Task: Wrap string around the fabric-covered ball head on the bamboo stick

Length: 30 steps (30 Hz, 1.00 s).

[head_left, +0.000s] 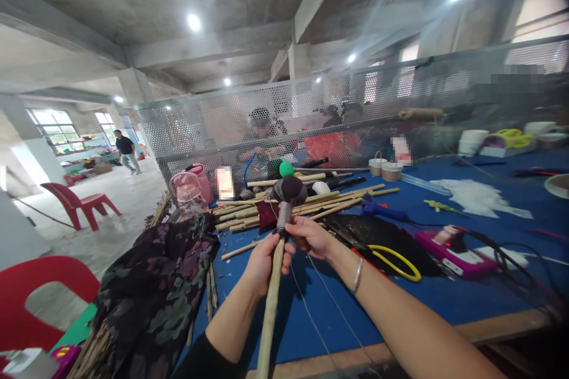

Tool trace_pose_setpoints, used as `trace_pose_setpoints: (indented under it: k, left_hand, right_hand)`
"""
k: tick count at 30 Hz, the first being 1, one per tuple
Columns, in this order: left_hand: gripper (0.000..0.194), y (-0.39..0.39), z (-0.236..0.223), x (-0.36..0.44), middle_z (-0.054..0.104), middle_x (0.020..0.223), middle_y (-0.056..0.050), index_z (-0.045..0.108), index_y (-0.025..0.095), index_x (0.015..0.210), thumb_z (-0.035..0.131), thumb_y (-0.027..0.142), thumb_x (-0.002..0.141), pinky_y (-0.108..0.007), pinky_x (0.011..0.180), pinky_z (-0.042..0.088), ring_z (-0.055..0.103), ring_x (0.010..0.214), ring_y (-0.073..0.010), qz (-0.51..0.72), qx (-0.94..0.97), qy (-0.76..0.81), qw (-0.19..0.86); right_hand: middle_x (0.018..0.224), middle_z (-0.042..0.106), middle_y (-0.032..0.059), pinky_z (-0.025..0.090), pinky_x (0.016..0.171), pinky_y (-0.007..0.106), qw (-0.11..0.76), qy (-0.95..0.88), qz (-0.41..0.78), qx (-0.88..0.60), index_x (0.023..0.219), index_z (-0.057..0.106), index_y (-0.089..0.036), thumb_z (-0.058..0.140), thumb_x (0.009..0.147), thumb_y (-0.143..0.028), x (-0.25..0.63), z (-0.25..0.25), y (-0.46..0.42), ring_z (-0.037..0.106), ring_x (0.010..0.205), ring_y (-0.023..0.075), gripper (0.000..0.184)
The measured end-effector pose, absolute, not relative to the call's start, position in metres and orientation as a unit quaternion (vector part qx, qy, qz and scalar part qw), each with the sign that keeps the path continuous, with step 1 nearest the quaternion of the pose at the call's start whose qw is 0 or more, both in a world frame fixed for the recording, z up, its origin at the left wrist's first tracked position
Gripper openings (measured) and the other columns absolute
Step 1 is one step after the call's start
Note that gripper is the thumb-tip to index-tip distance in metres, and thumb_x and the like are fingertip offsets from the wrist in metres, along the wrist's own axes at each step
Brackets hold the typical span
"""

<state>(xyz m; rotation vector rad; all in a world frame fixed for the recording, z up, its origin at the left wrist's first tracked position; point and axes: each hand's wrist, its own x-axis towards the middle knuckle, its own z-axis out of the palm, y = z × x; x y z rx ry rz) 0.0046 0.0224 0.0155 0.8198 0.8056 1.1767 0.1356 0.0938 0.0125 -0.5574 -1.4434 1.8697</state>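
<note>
A pale wooden stick (pixel 272 308) rises from the bottom edge, tilted slightly right. Its upper end has a grey sleeve (pixel 285 214) and, at the top, a dark round head (pixel 291 189). My left hand (pixel 263 263) is wrapped around the stick just below the sleeve. At the sleeve's lower end, my right hand (pixel 311 237) is closed, thumb and fingers against the neck of the stick; whether it also pinches thread is hidden. Thin pale threads (pixel 320 266) run from beneath my hands toward the table's front edge.
Several sticks (pixel 347 198) lie behind my hands with a green ball (pixel 287 169). To the right are yellow-handled scissors (pixel 400 260), a blue glue gun (pixel 382 208) and a magenta power strip (pixel 462 257). Dark patterned cloth (pixel 155 284) drapes at left. A perforated metal screen (pixel 213 124) stands behind.
</note>
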Motion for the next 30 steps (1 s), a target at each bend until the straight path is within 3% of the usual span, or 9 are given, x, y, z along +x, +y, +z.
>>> trace_pose_setpoints:
  k: [3,8,12,25,28,30]
  left_hand:
    - [0.037,0.023,0.010,0.009,0.057,0.070,0.000,0.043,0.018,0.098,0.055,0.042,0.073,-0.018,0.033,0.038,0.050,0.039,-0.0077,0.549,0.422,0.447,0.567]
    - [0.039,0.027,0.003,0.008,0.049,0.057,0.008,0.042,0.018,0.096,0.064,0.027,0.065,-0.017,0.028,0.032,0.039,0.031,-0.0048,0.566,0.494,0.492,0.439]
    - [0.031,0.029,0.005,0.000,0.042,0.049,0.010,0.043,0.018,0.090,0.061,0.027,0.067,-0.016,0.028,0.031,0.039,0.033,-0.0060,0.588,0.474,0.477,0.449]
    - [0.038,0.031,0.014,-0.006,0.043,0.041,0.011,0.041,0.018,0.083,0.068,0.031,0.060,-0.015,0.028,0.027,0.035,0.029,-0.0049,0.614,0.427,0.428,0.508]
    - [0.038,0.029,0.016,-0.005,0.053,0.052,0.006,0.043,0.017,0.079,0.071,0.030,0.057,-0.014,0.028,0.026,0.035,0.030,-0.0024,0.604,0.404,0.372,0.578]
    - [0.036,0.026,0.018,-0.005,0.059,0.066,0.002,0.046,0.016,0.081,0.071,0.029,0.058,-0.012,0.028,0.026,0.038,0.033,-0.0009,0.588,0.383,0.336,0.628]
  right_hand:
    - [0.037,0.030,-0.0108,0.006,0.029,0.019,0.365,-0.579,0.682,-0.257,0.068,0.046,-0.016,0.067,0.065,-0.040,0.133,0.012,0.094,0.016,0.029,0.0014,0.032]
    - [0.039,0.030,-0.0103,0.006,0.031,0.020,0.371,-0.588,0.664,-0.275,0.071,0.050,-0.015,0.067,0.065,-0.043,0.127,0.015,0.090,0.017,0.029,0.0009,0.034]
    - [0.041,0.028,-0.0110,0.008,0.031,0.018,0.366,-0.586,0.671,-0.270,0.071,0.048,-0.016,0.064,0.068,-0.044,0.128,0.015,0.091,0.017,0.031,0.0018,0.032]
    - [0.037,0.030,-0.0111,0.010,0.030,0.018,0.417,-0.562,0.649,-0.298,0.063,0.046,-0.016,0.068,0.062,-0.039,0.123,0.015,0.090,0.018,0.030,0.0020,0.032]
    - [0.038,0.031,-0.0112,0.009,0.030,0.018,0.429,-0.559,0.660,-0.259,0.068,0.047,-0.016,0.069,0.062,-0.039,0.125,0.016,0.091,0.017,0.030,0.0017,0.032]
    - [0.041,0.032,-0.0117,0.008,0.030,0.017,0.413,-0.555,0.690,-0.212,0.081,0.050,-0.017,0.069,0.063,-0.038,0.127,0.017,0.089,0.014,0.030,0.0015,0.034]
